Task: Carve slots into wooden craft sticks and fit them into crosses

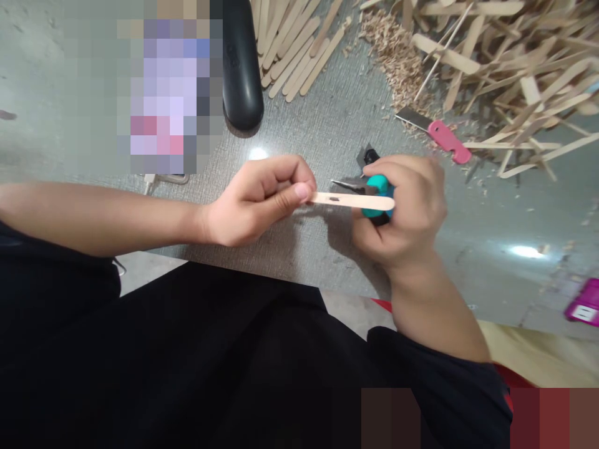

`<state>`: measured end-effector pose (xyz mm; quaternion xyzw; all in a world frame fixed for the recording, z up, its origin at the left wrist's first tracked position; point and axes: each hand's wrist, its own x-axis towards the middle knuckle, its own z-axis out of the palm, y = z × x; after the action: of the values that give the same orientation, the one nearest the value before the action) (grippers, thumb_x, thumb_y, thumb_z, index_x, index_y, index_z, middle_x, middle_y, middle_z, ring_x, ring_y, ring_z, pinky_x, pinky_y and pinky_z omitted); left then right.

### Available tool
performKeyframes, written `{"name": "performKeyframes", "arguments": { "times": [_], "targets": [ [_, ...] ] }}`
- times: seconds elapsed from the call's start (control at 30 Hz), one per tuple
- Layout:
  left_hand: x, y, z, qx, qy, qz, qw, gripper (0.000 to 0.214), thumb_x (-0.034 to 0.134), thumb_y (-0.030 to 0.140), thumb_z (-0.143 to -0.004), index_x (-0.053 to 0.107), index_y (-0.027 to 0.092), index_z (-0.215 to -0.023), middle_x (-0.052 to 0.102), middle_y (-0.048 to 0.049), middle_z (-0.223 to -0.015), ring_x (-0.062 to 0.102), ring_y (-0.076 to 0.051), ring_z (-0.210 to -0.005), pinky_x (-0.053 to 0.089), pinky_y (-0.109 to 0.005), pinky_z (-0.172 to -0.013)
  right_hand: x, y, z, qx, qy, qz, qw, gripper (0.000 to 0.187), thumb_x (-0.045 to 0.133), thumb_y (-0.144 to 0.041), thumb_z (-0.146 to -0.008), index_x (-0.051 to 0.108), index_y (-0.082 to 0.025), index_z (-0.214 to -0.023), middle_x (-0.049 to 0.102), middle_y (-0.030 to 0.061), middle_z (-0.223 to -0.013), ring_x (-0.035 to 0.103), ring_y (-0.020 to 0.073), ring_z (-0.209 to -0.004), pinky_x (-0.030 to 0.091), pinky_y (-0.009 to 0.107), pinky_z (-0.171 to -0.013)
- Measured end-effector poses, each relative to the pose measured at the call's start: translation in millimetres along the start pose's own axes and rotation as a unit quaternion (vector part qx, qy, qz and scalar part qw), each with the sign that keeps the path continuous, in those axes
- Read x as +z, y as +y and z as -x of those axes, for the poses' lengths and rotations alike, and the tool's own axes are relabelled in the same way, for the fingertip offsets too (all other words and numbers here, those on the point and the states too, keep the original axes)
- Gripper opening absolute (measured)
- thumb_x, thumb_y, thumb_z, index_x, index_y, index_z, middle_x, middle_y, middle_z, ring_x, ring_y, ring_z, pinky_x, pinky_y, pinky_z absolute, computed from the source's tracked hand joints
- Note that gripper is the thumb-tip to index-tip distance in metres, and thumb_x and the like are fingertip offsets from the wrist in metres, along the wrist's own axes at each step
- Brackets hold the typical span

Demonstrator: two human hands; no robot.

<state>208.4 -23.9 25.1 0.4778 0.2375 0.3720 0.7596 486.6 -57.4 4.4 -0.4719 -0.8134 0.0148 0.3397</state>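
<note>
My left hand [264, 199] pinches one end of a wooden craft stick [358, 201] between thumb and fingers. The stick lies level, pointing right, with a small dark mark near its middle. My right hand [409, 202] is closed around teal-and-black handled pliers [375, 185], whose thin pointed metal tip shows above the stick. The stick's free end crosses in front of the handles; whether it touches them I cannot tell. Just above the pliers is a small black object [370, 156] with a grey flat part, partly hidden by my right hand.
A pink-handled blade [449, 141] lies beside wood shavings [395, 53] and a large heap of craft sticks [528, 81]. More sticks [299, 62] are fanned near a black case [242, 68]. A purple object [584, 302] sits at the table's right edge. Part of the left side is blurred out.
</note>
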Motion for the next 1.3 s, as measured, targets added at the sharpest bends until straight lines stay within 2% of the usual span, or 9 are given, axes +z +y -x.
{"name": "performKeyframes", "arguments": {
  "times": [0.07, 0.2, 0.3, 0.57, 0.67, 0.8, 1.07, 1.2, 1.3],
  "targets": [
    [-0.2, 1.4, 0.2, 0.000, 0.005, -0.010, 1.000, 0.056, 0.090, 0.072, -0.103, 0.063, 0.024, -0.091, 0.053, 0.0066, -0.059, 0.043, -0.007, -0.046, 0.031, -0.026, -0.044, 0.7, 0.6, 0.6, 0.001, 0.015, -0.004, 1.000, 0.040, 0.064, -0.054, -0.113, 0.072, -0.037, -0.148, 0.079, 0.0117, -0.122, 0.078, 0.0403, -0.112, 0.059, 0.065, -0.098],
    [0.3, 3.8, 2.5, -0.036, -0.110, 0.023, 0.993, 0.051, 0.084, 0.069, -0.109, 0.058, 0.025, -0.099, 0.067, 0.0032, -0.063, 0.060, -0.011, -0.050, 0.046, -0.027, -0.050, 4.3, -4.3, 2.3, -0.003, 0.065, -0.001, 0.998, 0.045, 0.071, -0.053, -0.108, 0.070, -0.034, -0.148, 0.073, 0.0150, -0.122, 0.072, 0.0418, -0.111, 0.057, 0.065, -0.099],
    [1.6, 4.7, 5.8, -0.050, -0.160, 0.039, 0.985, 0.050, 0.081, 0.067, -0.112, 0.053, 0.027, -0.101, 0.074, 0.0013, -0.068, 0.067, -0.013, -0.055, 0.053, -0.029, -0.055, 8.0, -9.5, 1.7, -0.005, 0.070, -0.007, 0.998, 0.041, 0.067, -0.049, -0.107, 0.069, -0.034, -0.145, 0.073, 0.0128, -0.119, 0.073, 0.0387, -0.107, 0.059, 0.060, -0.092],
    [3.1, 1.5, 9.1, -0.029, -0.205, 0.080, 0.975, 0.041, 0.084, 0.048, -0.114, 0.049, 0.028, -0.106, 0.086, -0.0044, -0.087, 0.084, -0.019, -0.073, 0.063, -0.030, -0.066, 2.3, -15.8, -4.5, -0.004, -0.054, -0.160, 0.986, 0.034, 0.074, -0.044, -0.109, 0.070, -0.034, -0.142, 0.079, 0.0080, -0.116, 0.078, 0.0320, -0.105, 0.067, 0.053, -0.090],
    [-0.8, 0.8, 7.0, 0.004, -0.185, 0.021, 0.982, 0.039, 0.091, 0.047, -0.108, 0.059, 0.025, -0.102, 0.083, -0.0063, -0.095, 0.083, -0.019, -0.086, 0.066, -0.031, -0.074, -3.3, -19.1, -9.5, 0.002, -0.122, -0.229, 0.966, 0.028, 0.073, -0.040, -0.112, 0.070, -0.035, -0.139, 0.081, 0.0076, -0.116, 0.080, 0.0312, -0.105, 0.068, 0.051, -0.088],
    [-7.1, 0.5, 4.1, 0.055, -0.129, -0.079, 0.987, 0.040, 0.096, 0.050, -0.103, 0.068, 0.024, -0.092, 0.069, -0.0015, -0.084, 0.065, -0.016, -0.078, 0.059, -0.033, -0.077, -8.2, -15.7, -13.8, 0.001, -0.172, -0.278, 0.945, 0.028, 0.074, -0.036, -0.112, 0.068, -0.037, -0.140, 0.081, 0.0052, -0.116, 0.081, 0.0287, -0.101, 0.070, 0.047, -0.084],
    [-6.7, 0.2, 3.6, 0.052, -0.128, -0.086, 0.987, 0.038, 0.088, 0.053, -0.108, 0.064, 0.025, -0.100, 0.066, -0.0034, -0.090, 0.058, -0.017, -0.079, 0.055, -0.034, -0.076, -9.3, -1.9, -11.6, 0.029, -0.186, -0.276, 0.943, 0.030, 0.078, -0.043, -0.111, 0.072, -0.039, -0.140, 0.085, 0.0064, -0.125, 0.084, 0.0319, -0.110, 0.073, 0.054, -0.093],
    [-5.3, -0.2, 2.9, 0.062, -0.135, -0.077, 0.986, 0.033, 0.086, 0.047, -0.110, 0.063, 0.026, -0.102, 0.063, -0.0021, -0.091, 0.057, -0.016, -0.079, 0.055, -0.034, -0.075, -7.5, -4.7, -12.4, 0.029, -0.165, -0.261, 0.951, 0.033, 0.081, -0.043, -0.109, 0.073, -0.038, -0.140, 0.086, 0.0077, -0.123, 0.084, 0.0332, -0.108, 0.073, 0.054, -0.090],
    [-2.3, -0.2, 2.9, 0.031, -0.108, -0.036, 0.993, 0.044, 0.096, 0.054, -0.102, 0.063, 0.025, -0.099, 0.061, -0.0007, -0.087, 0.058, -0.016, -0.079, 0.056, -0.034, -0.076, -3.8, -6.6, -10.6, 0.032, -0.124, -0.209, 0.969, 0.031, 0.081, -0.047, -0.109, 0.073, -0.036, -0.136, 0.084, 0.0077, -0.118, 0.083, 0.0345, -0.106, 0.070, 0.056, -0.091]
  ]
}}
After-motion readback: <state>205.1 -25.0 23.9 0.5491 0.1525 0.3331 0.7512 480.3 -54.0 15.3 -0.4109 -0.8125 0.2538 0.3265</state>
